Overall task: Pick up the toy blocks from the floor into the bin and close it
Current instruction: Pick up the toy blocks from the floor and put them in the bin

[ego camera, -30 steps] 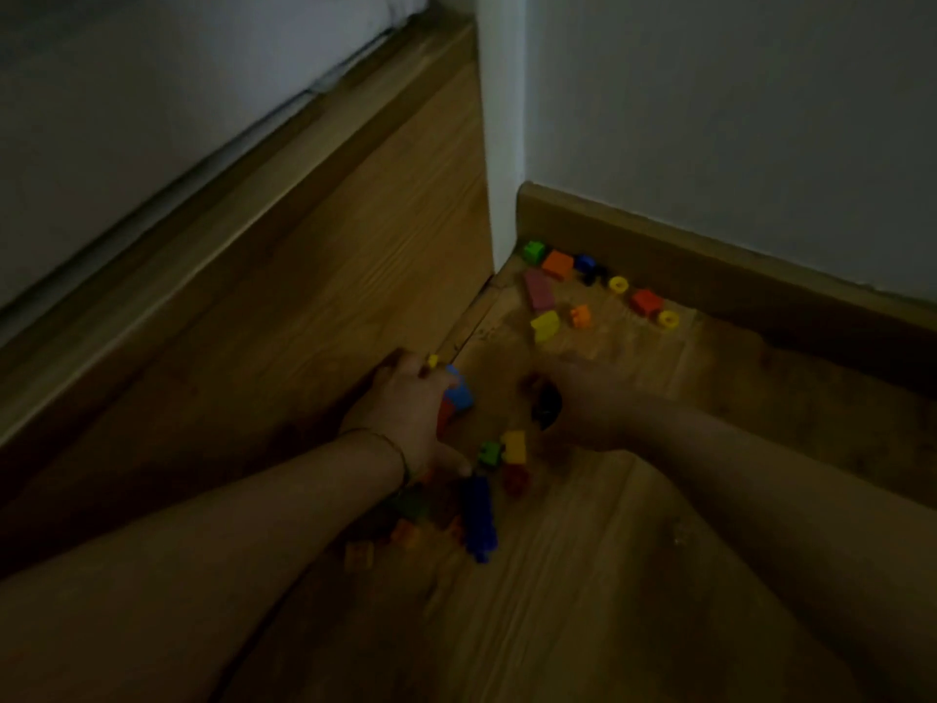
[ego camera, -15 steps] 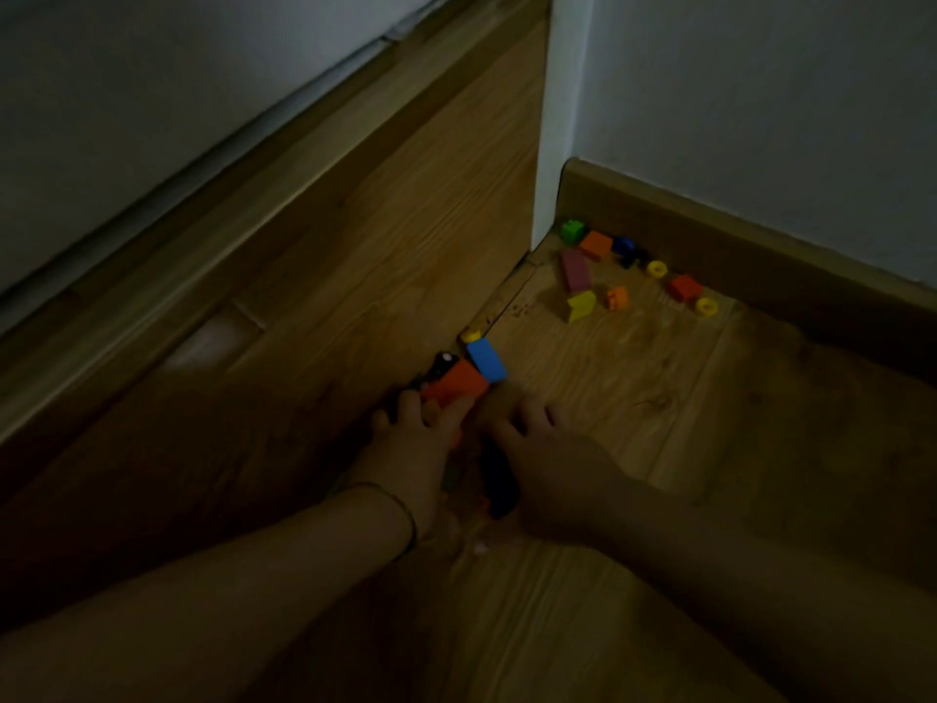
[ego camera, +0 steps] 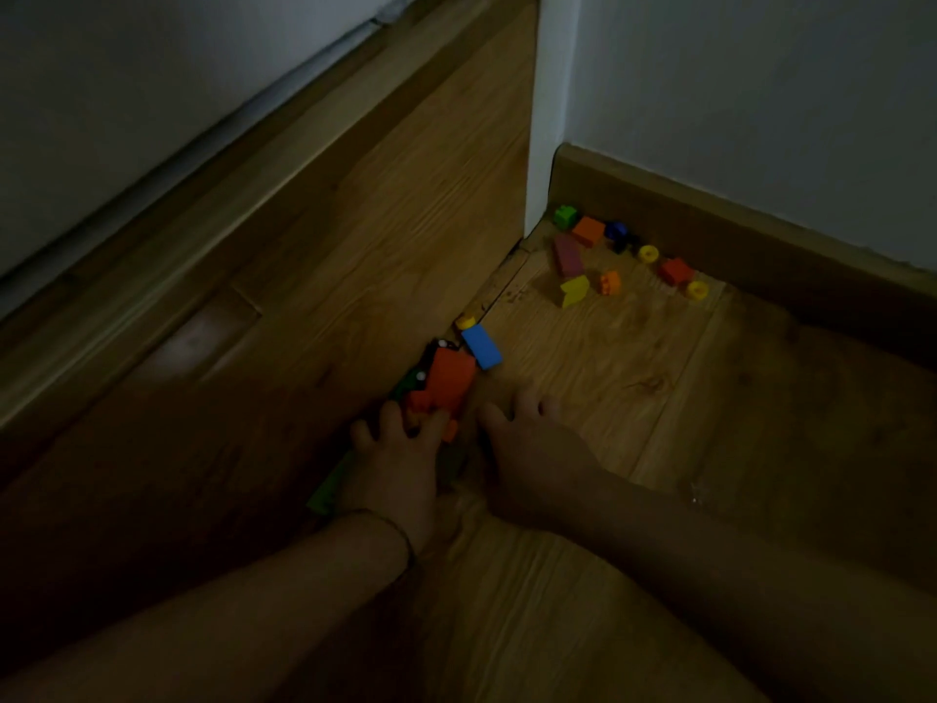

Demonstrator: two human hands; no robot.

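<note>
**Cupping the near clump of blocks**

My left hand [ego camera: 390,464] lies with its fingertips against the clump of orange plastic blocks [ego camera: 446,383]. In this dim light I cannot tell whether it grips them. My right hand [ego camera: 527,459] lies flat on the floor just beside the clump, fingers spread, holding nothing. I think the best move is to cup both hands around the clump, taking in the blue rectangular block [ego camera: 481,346] that touches it and the small yellow round piece [ego camera: 465,322] beyond. The bin is out of view.

The wooden plank floor [ego camera: 634,499] meets a white wall [ego camera: 760,93] and a brown wooden skirting board [ego camera: 710,215]. A scatter of small coloured blocks [ego camera: 575,290] lies there, well apart.
</note>
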